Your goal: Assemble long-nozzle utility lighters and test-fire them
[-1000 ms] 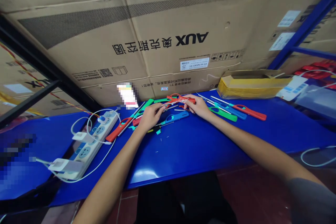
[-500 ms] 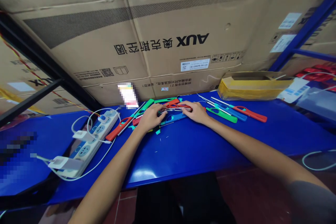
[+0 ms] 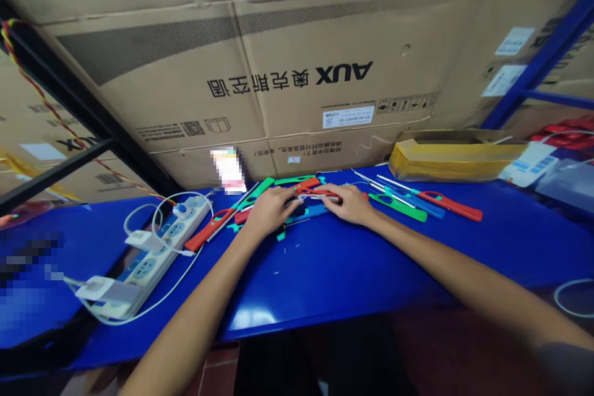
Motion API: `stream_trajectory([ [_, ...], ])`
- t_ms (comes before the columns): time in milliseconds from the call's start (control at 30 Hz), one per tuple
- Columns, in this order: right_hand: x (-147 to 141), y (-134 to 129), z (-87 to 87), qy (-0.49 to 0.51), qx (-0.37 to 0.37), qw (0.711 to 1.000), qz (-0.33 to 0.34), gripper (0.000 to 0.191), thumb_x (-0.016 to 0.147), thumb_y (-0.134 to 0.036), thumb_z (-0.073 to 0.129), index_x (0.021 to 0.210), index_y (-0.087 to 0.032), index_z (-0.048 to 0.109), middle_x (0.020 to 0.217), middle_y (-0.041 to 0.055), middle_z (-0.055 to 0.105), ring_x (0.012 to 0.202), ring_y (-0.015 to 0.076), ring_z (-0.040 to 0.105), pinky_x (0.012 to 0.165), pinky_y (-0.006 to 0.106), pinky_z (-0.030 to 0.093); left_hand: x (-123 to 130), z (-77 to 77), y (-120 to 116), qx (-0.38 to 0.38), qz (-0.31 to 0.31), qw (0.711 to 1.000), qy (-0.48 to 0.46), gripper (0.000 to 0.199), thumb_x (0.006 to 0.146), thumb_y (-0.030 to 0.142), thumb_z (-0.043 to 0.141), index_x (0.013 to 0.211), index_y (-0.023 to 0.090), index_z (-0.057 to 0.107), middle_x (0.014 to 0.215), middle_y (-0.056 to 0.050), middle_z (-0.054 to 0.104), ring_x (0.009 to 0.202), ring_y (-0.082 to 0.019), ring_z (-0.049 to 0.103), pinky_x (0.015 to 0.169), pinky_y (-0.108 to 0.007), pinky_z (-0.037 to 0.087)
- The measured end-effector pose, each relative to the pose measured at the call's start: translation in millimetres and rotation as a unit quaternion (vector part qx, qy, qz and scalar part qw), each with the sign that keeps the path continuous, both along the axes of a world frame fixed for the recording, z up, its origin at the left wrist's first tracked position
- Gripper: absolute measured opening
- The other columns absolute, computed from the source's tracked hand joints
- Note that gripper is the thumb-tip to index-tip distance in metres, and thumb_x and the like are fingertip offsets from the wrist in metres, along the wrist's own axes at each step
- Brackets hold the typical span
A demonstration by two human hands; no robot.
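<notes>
Several long-necked lighters in red, green and blue lie on the blue table [image 3: 334, 278]. My left hand [image 3: 271, 211] is over the middle of the pile, its fingers curled round something small that I cannot make out. Opposite it, my right hand [image 3: 350, 203] is closed on a small thing with a pale end, too small to name. A blue lighter [image 3: 312, 210] lies beneath and between the hands. To the left rests a red lighter [image 3: 204, 235]; to the right are a green lighter [image 3: 401, 206] and another red lighter [image 3: 457, 206].
A white power strip [image 3: 162, 253] with plugged-in chargers and cables lies at the left. A lit phone [image 3: 231, 170] leans against the large cardboard box [image 3: 288, 31]. At the back right is an open yellow-taped carton [image 3: 440, 164]. Small scraps lie near the front.
The view has shifted slightly. The fingertips of both hands have shifted a little over the pile, and a pale piece now shows between them.
</notes>
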State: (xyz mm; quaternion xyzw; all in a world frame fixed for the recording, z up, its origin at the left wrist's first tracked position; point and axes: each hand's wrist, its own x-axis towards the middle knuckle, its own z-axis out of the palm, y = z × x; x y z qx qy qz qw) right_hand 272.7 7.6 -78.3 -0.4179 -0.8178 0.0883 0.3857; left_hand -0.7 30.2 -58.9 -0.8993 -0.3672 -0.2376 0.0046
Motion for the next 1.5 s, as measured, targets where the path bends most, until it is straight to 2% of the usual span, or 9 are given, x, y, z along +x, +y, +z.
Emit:
stream_trajectory([
  [67, 3, 3, 6.6, 0.050, -0.009, 0.997, -0.053, 0.031, 0.103, -0.034, 0.058, 0.124, -0.025, 0.079, 0.090, 0.0039, 0.083, 0.072, 0.0219, 0.076, 0.073, 0.033, 0.055, -3, 4.6, 2, 0.014, 0.005, 1.000, 0.000, 0.022, 0.106, 0.036, 0.064, 0.108, 0.019, 0.076, 0.101, -0.010, 0.078, 0.095, -0.027, 0.069, 0.085, -0.038, 0.051],
  [167, 5, 5, 15.1, 0.061, -0.038, 0.997, -0.013, 0.030, 0.102, -0.036, 0.061, 0.123, -0.026, 0.079, 0.104, 0.0052, 0.084, 0.080, 0.0225, 0.079, 0.079, 0.035, 0.058, -2, 7.1, 4, 0.005, 0.001, 1.000, 0.006, 0.020, 0.106, 0.035, 0.063, 0.104, 0.019, 0.076, 0.093, -0.009, 0.078, 0.089, -0.026, 0.068, 0.084, -0.037, 0.051],
  [267, 5, 3, 18.4, 0.062, -0.035, 0.997, -0.002, 0.033, 0.103, -0.038, 0.061, 0.127, -0.024, 0.077, 0.091, 0.0036, 0.084, 0.077, 0.0227, 0.079, 0.076, 0.034, 0.058, 3, 5.0, 2, 0.012, 0.009, 1.000, -0.013, 0.022, 0.107, 0.036, 0.062, 0.104, 0.019, 0.075, 0.096, -0.009, 0.077, 0.091, -0.025, 0.068, 0.085, -0.037, 0.051],
  [467, -2, -2, 10.4, 0.019, -0.046, 0.999, -0.001, 0.030, 0.101, -0.032, 0.060, 0.125, -0.024, 0.077, 0.089, 0.0026, 0.084, 0.076, 0.0218, 0.078, 0.078, 0.032, 0.055, 11, -2.7, -4, -0.019, -0.023, 0.999, 0.021, 0.023, 0.109, 0.036, 0.060, 0.108, 0.018, 0.074, 0.101, -0.010, 0.077, 0.093, -0.025, 0.069, 0.086, -0.037, 0.051],
  [733, -2, 2, 3.0, 0.007, -0.066, 0.998, -0.003, 0.032, 0.100, -0.031, 0.059, 0.126, -0.025, 0.076, 0.083, 0.0011, 0.083, 0.071, 0.0218, 0.075, 0.082, 0.033, 0.053, 12, -1.5, -3, -0.014, -0.015, 1.000, -0.017, 0.023, 0.109, 0.035, 0.059, 0.121, 0.020, 0.073, 0.101, -0.009, 0.075, 0.095, -0.025, 0.068, 0.086, -0.035, 0.052],
  [1033, -1, 2, 0.1, -0.023, -0.045, 0.999, 0.001, 0.030, 0.100, -0.032, 0.061, 0.126, -0.028, 0.076, 0.108, 0.0021, 0.085, 0.089, 0.0249, 0.080, 0.086, 0.035, 0.052, 7, -6.8, -2, -0.007, -0.009, 1.000, -0.022, 0.027, 0.107, 0.045, 0.063, 0.116, 0.020, 0.070, 0.098, -0.008, 0.071, 0.095, -0.024, 0.068, 0.084, -0.032, 0.052],
  [1167, 0, 2, -0.9, -0.031, -0.043, 0.999, -0.004, 0.030, 0.102, -0.033, 0.060, 0.128, -0.029, 0.075, 0.106, 0.0017, 0.086, 0.086, 0.0247, 0.079, 0.085, 0.037, 0.052, 7, -7.8, -1, -0.013, -0.011, 1.000, -0.023, 0.021, 0.105, 0.039, 0.067, 0.112, 0.019, 0.068, 0.100, -0.008, 0.071, 0.094, -0.024, 0.068, 0.082, -0.032, 0.052],
  [1267, 1, 2, -1.1, -0.032, -0.042, 0.999, 0.003, 0.029, 0.102, -0.033, 0.060, 0.126, -0.030, 0.075, 0.111, 0.0022, 0.085, 0.092, 0.0258, 0.080, 0.085, 0.037, 0.053, 7, -7.9, 0, -0.023, -0.013, 0.999, -0.042, 0.015, 0.105, 0.033, 0.068, 0.106, 0.019, 0.065, 0.101, -0.007, 0.071, 0.091, -0.023, 0.068, 0.080, -0.032, 0.052],
  [1500, 1, 1, 0.1, -0.050, -0.039, 0.998, 0.006, 0.030, 0.103, -0.034, 0.059, 0.127, -0.029, 0.076, 0.105, 0.0026, 0.085, 0.086, 0.0256, 0.079, 0.079, 0.036, 0.052, 7, -4.6, -4, -0.024, -0.013, 0.995, -0.096, 0.016, 0.103, 0.033, 0.070, 0.104, 0.020, 0.061, 0.101, -0.005, 0.068, 0.086, -0.021, 0.065, 0.079, -0.032, 0.051],
])
